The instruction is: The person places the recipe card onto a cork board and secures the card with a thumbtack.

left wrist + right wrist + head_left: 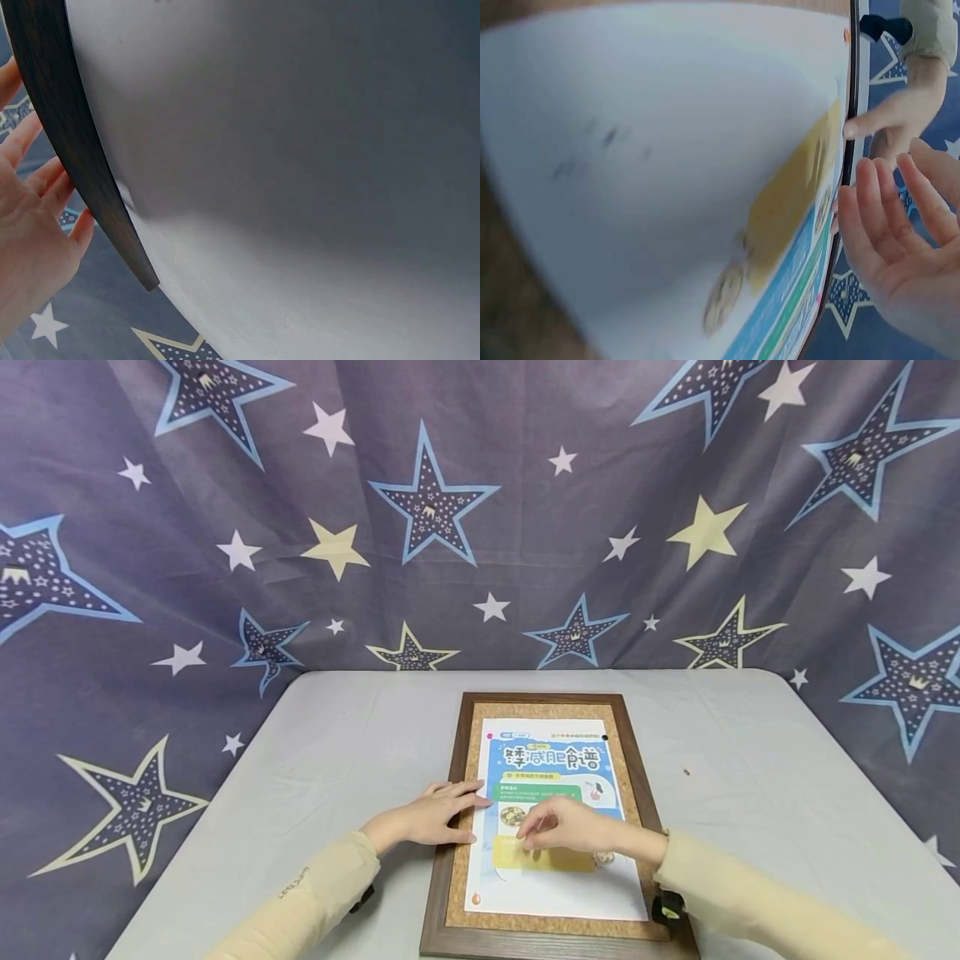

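A printed poster (558,897) with a blue top and yellow panel lies on a wood-framed cork board (577,928). My left hand (442,814) rests on the board's left side, fingers extended, their tips at the poster's edge. Above the poster's middle hovers my right hand (566,827), its fingers loosely bent; nothing shows between them in the right wrist view. At the poster's upper left corner is a pink pushpin (490,736), at its upper right a black pushpin (604,737). An orange round spot (476,899) marks the lower left; I cannot tell whether it is printed.
The board lies on a table with a grey-white cover (345,727). A tiny reddish object (687,772), too small to identify, lies right of the board. A star-patterned curtain (517,568) hangs behind and on both sides of the table.
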Demonstrator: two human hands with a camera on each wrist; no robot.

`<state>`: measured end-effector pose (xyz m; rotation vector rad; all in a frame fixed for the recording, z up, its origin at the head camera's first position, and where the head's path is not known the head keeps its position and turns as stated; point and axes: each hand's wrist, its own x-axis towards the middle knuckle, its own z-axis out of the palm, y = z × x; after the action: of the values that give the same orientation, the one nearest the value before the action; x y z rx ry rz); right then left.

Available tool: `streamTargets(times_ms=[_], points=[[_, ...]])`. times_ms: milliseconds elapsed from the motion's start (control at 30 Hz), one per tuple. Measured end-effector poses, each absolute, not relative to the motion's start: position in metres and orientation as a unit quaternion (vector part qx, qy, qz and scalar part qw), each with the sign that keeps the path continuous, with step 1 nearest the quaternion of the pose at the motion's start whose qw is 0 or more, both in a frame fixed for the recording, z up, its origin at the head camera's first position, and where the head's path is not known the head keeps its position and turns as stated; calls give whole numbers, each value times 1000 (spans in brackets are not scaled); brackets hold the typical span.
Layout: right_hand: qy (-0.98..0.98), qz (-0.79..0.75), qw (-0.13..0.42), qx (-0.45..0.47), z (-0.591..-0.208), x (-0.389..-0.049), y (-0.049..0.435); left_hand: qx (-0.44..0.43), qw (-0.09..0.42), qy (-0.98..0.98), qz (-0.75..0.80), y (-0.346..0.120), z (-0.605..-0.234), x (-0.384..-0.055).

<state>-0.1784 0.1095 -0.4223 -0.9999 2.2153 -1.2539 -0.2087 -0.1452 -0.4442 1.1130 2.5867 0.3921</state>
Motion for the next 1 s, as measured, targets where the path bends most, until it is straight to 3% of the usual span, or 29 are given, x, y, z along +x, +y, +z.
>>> streamTargets(times_ms=[433, 733, 1000], points=[[849, -404, 157, -302, -413, -189, 155, 388, 152, 899, 135, -145, -446, -209], [878, -374, 93, -284, -408, -201, 184, 393, 144, 898, 135, -146, -450, -211], [876, -393, 76, -268, -410, -212, 203, 394, 149, 896, 139, -146, -446, -209]])
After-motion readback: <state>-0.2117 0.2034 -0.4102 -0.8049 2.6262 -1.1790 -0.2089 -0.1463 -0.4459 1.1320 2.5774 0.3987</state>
